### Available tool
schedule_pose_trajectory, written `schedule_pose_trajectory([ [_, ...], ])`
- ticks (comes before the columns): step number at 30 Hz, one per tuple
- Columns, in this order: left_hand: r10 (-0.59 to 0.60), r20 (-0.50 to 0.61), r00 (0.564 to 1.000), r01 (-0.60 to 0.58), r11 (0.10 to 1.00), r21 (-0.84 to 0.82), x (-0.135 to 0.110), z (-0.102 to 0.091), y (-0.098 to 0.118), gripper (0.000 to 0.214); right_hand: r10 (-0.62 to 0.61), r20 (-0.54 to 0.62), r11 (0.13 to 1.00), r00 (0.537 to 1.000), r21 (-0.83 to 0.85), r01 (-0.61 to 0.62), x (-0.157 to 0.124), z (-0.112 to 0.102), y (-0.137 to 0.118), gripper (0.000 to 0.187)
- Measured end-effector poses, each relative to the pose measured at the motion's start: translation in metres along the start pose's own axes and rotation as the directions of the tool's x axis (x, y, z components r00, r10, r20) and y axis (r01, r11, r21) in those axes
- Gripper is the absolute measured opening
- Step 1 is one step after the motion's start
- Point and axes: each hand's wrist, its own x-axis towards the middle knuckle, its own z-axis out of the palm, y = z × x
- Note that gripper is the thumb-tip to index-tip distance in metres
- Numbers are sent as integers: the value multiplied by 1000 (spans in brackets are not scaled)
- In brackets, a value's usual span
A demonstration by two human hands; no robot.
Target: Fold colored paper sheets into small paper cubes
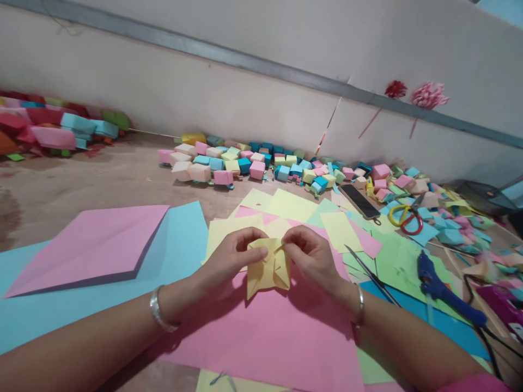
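Note:
A small folded yellow paper (pixel 267 272) is held up between my two hands, over a large pink sheet (pixel 278 332). My left hand (pixel 232 256) grips its left side, the thumb pressed flat on the front and the fingers behind. At the upper right corner my right hand (pixel 312 256) pinches the paper between thumb and fingers. Creases and raised flaps show on its face. Yellow sheets (pixel 294 204) lie behind it, partly covered by my hands.
Rows of folded paper boxes (pixel 257 170) stand along the wall. To the right lie scissors (pixel 404 218), a phone (pixel 359 201), a second pair of scissors (pixel 373 277) and a blue glue gun (pixel 443 291). A pink sheet (pixel 93 245) rests on light-blue paper (pixel 180 250) at left.

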Motion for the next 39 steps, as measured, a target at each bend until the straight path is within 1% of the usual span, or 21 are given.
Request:
schedule_pose_trajectory([
  [2,30,-16,999,-28,994,105,0,0,2,29,-37,33,998,999,-45,39,-2,0,-3,12],
  [4,3,-51,999,6,984,180,1,0,4,31,-67,67,993,995,-90,73,-4,1,-6,14],
  [6,-32,-81,996,50,974,222,1,1,3,31,-65,90,990,994,-118,75,-5,2,-9,14],
  [8,-41,-102,994,65,966,251,2,2,3,30,-32,93,992,995,-117,43,-5,2,-11,13],
  [11,-18,-122,992,52,959,279,2,4,3,28,38,75,997,996,-74,-32,-5,3,-11,11],
  [15,35,-131,991,10,943,333,0,5,4,28,112,84,993,990,-43,-109,-5,2,-12,17],
  [18,107,-114,988,-47,897,440,-1,5,5,26,159,102,986,982,-76,-152,-4,3,-15,15],
  [21,148,-95,984,-78,852,518,-2,5,5,23,225,115,973,968,-76,-217,-3,5,-18,13],
  [23,154,-94,984,-81,840,536,-1,5,5,22,272,116,962,955,-53,-267,-2,6,-19,12],
  [25,150,-96,984,-76,839,539,-1,5,5,22,296,114,955,948,-43,-293,-2,6,-20,11],
  [30,133,-70,989,-80,860,504,-1,6,4,22,256,96,966,962,-56,-251,-3,6,-19,10],
  [34,118,-77,990,-69,883,464,-2,7,5,23,229,87,973,970,-56,-225,-3,6,-18,8],
  [37,150,-79,985,-91,859,503,-1,6,4,22,276,137,961,951,-43,-272,0,5,-19,7],
  [39,190,-74,979,-120,828,548,-1,5,3,21,285,148,958,947,-76,-277,2,4,-20,5],
])
